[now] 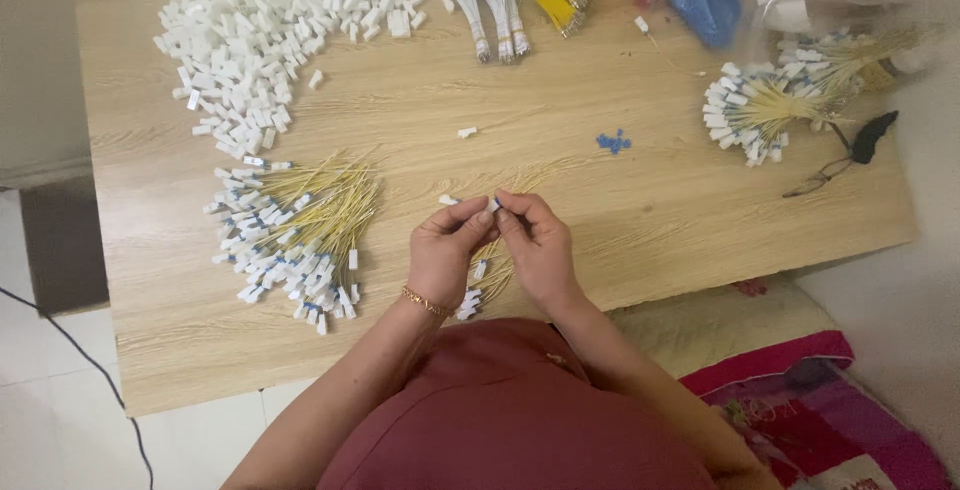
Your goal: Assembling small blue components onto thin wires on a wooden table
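A small white plastic connector cap with a blue tip point(492, 204) is sitting pinched between the two hands, just above the near middle of the pale wooden table point(620, 220). The left hand point(443, 253), with a thin gold bracelet point(426, 302) at the wrist, is closing its thumb and forefinger on the piece from one side, and the right hand point(540, 248) is meeting it from the other, fingertips point(505, 212) curled in tight so that hardly any gap is showing between them. Whether each hand is gripping the cap itself or the thin yellow wire running from it, I cannot tell.

Under the hands a loose bunch of yellow wires with white ends point(490, 265) is lying on the table, partly hidden by the wrists. To the left a bigger fan of yellow wires tipped with white and blue caps point(295, 230) is spreading out, well apart from the hands. A heap of loose white plastic housings point(270, 10) is filling the far left corner. A few tiny blue caps point(613, 141) are lying near the middle, and another capped yellow bundle point(765, 110) is resting at the far right.
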